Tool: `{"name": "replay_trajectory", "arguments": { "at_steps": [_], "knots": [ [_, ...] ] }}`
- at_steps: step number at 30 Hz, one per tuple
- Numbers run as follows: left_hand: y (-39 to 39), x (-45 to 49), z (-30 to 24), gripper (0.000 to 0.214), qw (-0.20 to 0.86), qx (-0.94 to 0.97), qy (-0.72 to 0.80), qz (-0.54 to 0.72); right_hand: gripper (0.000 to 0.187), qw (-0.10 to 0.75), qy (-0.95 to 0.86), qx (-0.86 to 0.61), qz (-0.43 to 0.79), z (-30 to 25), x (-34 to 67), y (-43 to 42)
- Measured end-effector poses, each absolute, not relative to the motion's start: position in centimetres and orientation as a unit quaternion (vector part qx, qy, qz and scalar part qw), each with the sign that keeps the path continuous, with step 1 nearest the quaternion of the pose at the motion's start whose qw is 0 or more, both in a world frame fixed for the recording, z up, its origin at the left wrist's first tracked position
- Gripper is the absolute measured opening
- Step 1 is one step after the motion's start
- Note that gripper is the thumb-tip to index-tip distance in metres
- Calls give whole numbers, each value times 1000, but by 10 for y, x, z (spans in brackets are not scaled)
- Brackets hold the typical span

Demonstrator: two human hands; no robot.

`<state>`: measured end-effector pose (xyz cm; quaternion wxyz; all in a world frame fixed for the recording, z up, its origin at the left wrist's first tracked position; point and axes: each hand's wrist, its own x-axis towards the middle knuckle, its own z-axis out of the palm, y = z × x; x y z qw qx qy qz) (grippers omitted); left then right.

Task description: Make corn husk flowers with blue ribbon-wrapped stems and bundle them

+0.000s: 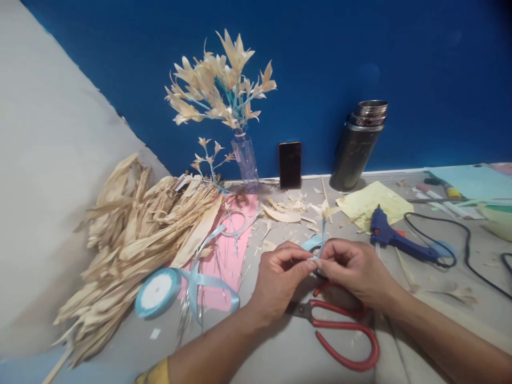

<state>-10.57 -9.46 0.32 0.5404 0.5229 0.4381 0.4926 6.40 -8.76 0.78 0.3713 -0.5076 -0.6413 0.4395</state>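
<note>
Pinching with both: my left hand (282, 274) and right hand (354, 266) grip the foot of this blue-wrapped flower stem (323, 234), upright between them, just beyond the red-handled scissors (340, 324), glue gun (381, 228) to the right!

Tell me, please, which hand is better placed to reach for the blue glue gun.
Probably the right hand: it is nearer the blue glue gun. The left hand is farther away, with the right hand between them.

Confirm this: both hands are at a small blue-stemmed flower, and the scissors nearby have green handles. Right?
Not quite: the scissors nearby have red handles, not green, as the head view shows. The left hand and right hand are indeed at the small blue-stemmed flower.
</note>
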Motion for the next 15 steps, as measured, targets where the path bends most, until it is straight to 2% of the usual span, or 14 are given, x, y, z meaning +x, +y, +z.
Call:
{"name": "replay_trajectory", "arguments": {
  "at_steps": [4, 8, 15],
  "knots": [
    [-94, -110, 6, 6, 546, 522, 434, 491, 24, 351, -633, -509, 466, 14, 66, -87],
    [-94, -111, 6, 15, 608, 469, 426, 479, 31, 329, -590, -495, 546, 11, 67, -84],
    [-96, -105, 3, 29, 707, 344, 391, 479, 9, 323, -560, -463, 606, -7, 52, -90]
  ]
}}
